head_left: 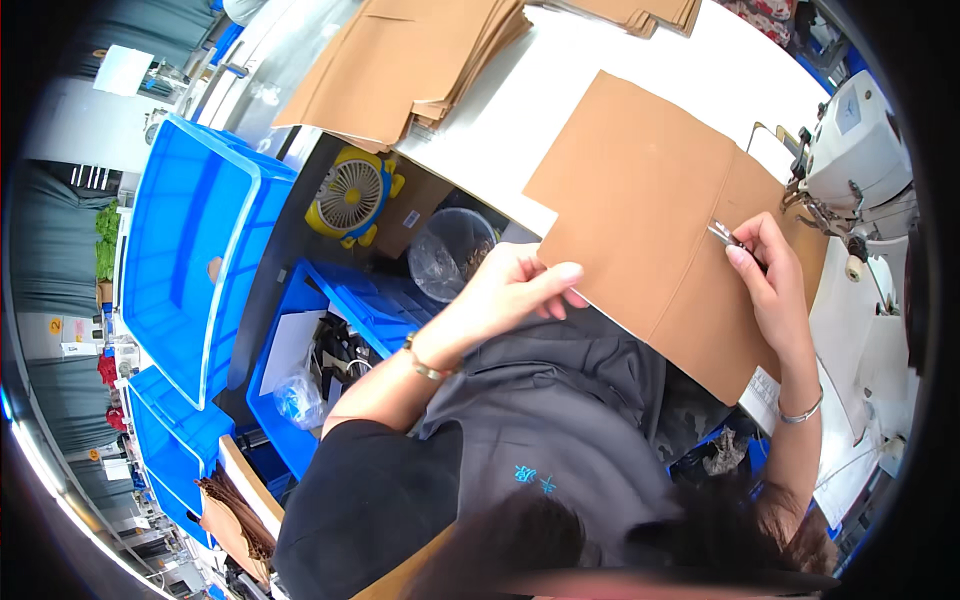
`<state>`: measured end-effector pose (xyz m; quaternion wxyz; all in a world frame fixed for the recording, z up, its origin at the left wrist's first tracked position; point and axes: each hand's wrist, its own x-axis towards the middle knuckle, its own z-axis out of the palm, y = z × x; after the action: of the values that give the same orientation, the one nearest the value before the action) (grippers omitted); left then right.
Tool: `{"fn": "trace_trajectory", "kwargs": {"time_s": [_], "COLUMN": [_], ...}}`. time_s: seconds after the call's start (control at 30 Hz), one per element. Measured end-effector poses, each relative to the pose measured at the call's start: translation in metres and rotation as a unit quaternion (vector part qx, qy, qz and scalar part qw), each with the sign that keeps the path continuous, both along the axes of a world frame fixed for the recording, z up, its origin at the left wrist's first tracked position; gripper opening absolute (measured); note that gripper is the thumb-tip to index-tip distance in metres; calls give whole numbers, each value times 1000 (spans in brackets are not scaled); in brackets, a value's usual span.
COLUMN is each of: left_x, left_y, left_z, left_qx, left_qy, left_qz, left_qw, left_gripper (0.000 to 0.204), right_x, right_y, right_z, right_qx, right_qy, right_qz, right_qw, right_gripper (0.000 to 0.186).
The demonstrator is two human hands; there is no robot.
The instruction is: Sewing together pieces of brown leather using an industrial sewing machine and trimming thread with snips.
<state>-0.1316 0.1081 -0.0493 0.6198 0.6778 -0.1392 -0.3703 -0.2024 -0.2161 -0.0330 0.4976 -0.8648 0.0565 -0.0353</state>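
Observation:
A large brown sheet panel (640, 200), leather-like and notched at its left corner, lies on the white table and hangs over its near edge. A seam line crosses it. My right hand (775, 285) rests over the panel's right part, fingers closed round small metal thread snips (722, 234) whose tips point at the seam. At the panel's near left edge is my left hand (520, 290), thumb stretched out and fingers loosely curled; it seems to touch the edge without a clear grip. Part of those fingers is hidden.
A white sewing machine (855, 150) stands at the right. Stacked brown panels (390, 60) lie on the table's far left. Blue crates (190, 260), a yellow-and-blue fan (352, 195) and a bin with a clear liner (445, 255) are at the left and below the table.

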Motion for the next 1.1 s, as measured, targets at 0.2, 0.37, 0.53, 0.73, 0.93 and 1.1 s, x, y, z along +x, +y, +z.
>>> {"fn": "trace_trajectory", "kwargs": {"time_s": [0.2,0.37,0.53,0.73,0.93,1.1], "left_x": [25,84,165,266,303,276], "left_y": [-36,-41,5,120,185,158], "left_z": [9,60,144,131,46,82], "left_qx": [30,-154,-305,-116,-95,-49], "left_qy": [-121,-303,-220,-302,-143,-269], "left_qz": [116,274,423,564,613,583], "left_qw": [985,899,824,760,771,765], "left_gripper": [31,29,20,18,36,40], "right_x": [-1,-4,-5,3,12,10], "right_y": [2,-2,-20,-34,-47,-51], "right_z": [5,-1,-20,-37,-55,-50], "right_qx": [-7,18,1,-19,29,45], "right_qy": [-1,-75,-57,-42,-48,-20], "right_qz": [15,-3,-10,1,19,28], "right_qw": [1000,997,998,999,998,998], "right_gripper": [9,7,6,4,3,4]}}
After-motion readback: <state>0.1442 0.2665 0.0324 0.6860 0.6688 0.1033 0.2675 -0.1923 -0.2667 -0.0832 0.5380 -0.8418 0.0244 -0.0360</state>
